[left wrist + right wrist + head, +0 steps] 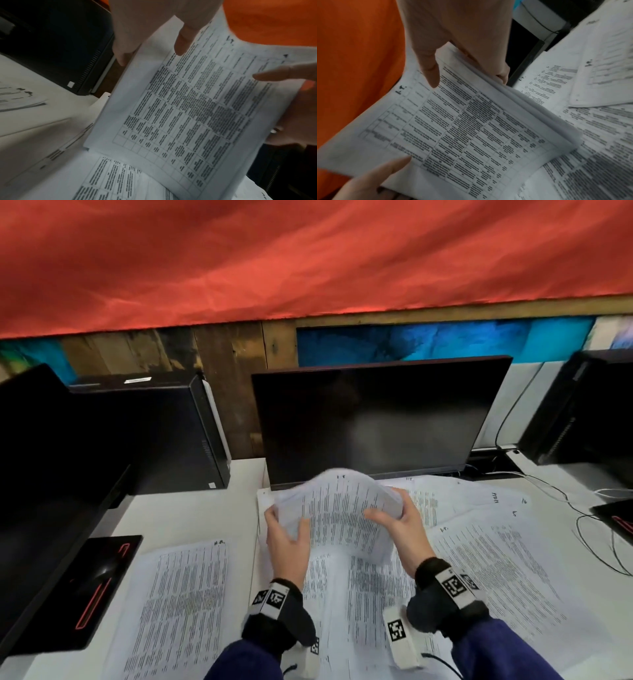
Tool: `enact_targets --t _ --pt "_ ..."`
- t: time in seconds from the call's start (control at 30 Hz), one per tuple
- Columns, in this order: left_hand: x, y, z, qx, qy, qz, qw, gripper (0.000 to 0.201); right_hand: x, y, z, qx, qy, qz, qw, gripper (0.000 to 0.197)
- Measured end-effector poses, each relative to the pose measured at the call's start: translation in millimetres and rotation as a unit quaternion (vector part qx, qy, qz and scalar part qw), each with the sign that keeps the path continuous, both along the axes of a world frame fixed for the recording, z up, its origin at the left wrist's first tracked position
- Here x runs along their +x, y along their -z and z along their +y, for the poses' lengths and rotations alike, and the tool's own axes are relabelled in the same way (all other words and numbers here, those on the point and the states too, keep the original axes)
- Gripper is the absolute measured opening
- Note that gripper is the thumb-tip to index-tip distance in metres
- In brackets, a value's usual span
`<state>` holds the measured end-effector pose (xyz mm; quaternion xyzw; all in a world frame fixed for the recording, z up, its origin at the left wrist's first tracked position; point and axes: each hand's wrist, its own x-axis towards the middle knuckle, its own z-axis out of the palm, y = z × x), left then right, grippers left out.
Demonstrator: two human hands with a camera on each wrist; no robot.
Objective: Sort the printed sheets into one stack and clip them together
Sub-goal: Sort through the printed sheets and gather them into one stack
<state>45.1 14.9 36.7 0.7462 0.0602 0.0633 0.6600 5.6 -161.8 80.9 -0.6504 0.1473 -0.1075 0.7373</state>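
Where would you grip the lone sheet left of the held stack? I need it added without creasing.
Pinch the lone sheet at its near right corner, coming in from the right with the left hand. It lies flat on the desk, so lift that corner first.

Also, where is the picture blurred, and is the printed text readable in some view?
Head view: the held sheets are motion-blurred at the top edge. Both wrist views: dim and soft, table lines visible on the sheets, the words unreadable in every view.
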Motion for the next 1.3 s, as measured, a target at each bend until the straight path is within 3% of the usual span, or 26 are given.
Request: enact_targets --t 0.17,0.3,0.43,0.5,0.57,0.63,0.7,0.77,0.87,0.97,1.07,1.1,1.13,1.2,1.23,1.3 --pt "11.8 -0.8 9.9 -0.017 -0.006 -0.034 0.999 0.047 10.0 -0.3 6.0 0.029 0.033 0.016 0.999 0.045" --pt "18.1 -6.0 11.6 -0.022 0.013 -0.012 1.000 0.042 20.0 -5.3 6.0 0.034 0.040 0.020 0.998 0.034" --pt "20.3 -0.3 4.7 0.012 0.038 0.030 0.999 0.053 24.3 -1.8 14.2 0.031 0.001 0.060 0.998 0.038" --pt "21.4 -5.4 3.5 0.024 0.030 0.018 0.999 0.049 25.5 -4.0 12.4 0.011 0.027 0.048 0.998 0.039" --pt "23.0 -14.8 6.7 0.053 0.030 -0.024 0.998 0.040 25.7 -10.6 0.4 -0.098 0.113 -0.005 0.989 0.056" --pt "23.2 -29.9 8.8 0.118 0.047 -0.092 0.988 0.024 23.6 -25.2 -12.6 -0.322 0.146 -0.050 0.934 0.075" --pt "23.6 -46.3 4.9 0.206 0.074 -0.177 0.960 0.013 22.5 -47.2 -15.1 -0.491 0.083 -0.064 0.865 0.073" --pt "22.2 -62.4 -6.4 0.316 0.092 -0.257 0.909 0.013 23.7 -67.7 -10.3 -0.529 -0.018 -0.050 0.847 0.060" --pt "16.3 -81.1 -21.6 0.406 0.121 -0.323 0.846 0.014 26.8 -81.3 -8.7 -0.493 -0.106 -0.054 0.862 0.017" --pt "20.1 -82.0 -13.7 0.451 0.105 -0.309 0.831 0.015 22.3 -64.7 -22.1 -0.400 -0.091 -0.029 0.912 0.012" --pt "28.4 -75.5 14.1 0.524 0.055 -0.221 0.820 0.036 12.6 -35.5 -44.9 -0.197 -0.004 0.003 0.980 0.021" --pt "30.2 -74.7 22.9 0.505 0.035 -0.192 0.841 0.038 8.1 -27.9 -50.5 -0.140 0.017 0.013 0.990 0.022" --pt "31.1 -73.1 30.2 0.441 0.017 -0.164 0.882 0.037 3.9 -21.1 -54.4 -0.107 0.026 0.015 0.994 0.021" --pt "30.7 -70.3 36.2 0.191 0.012 -0.098 0.977 0.031 -3.8 -10.8 -56.5 -0.077 0.028 0.014 0.997 0.020" --pt "31.1 -66.5 35.4 0.072 0.021 -0.068 0.995 0.030 -6.5 -6.4 -55.8 -0.058 0.031 0.014 0.998 0.022" --pt "29.9 -54.4 30.8 -0.070 0.048 -0.031 0.996 0.027 -9.3 3.2 -52.2 -0.019 0.041 0.011 0.999 0.026"
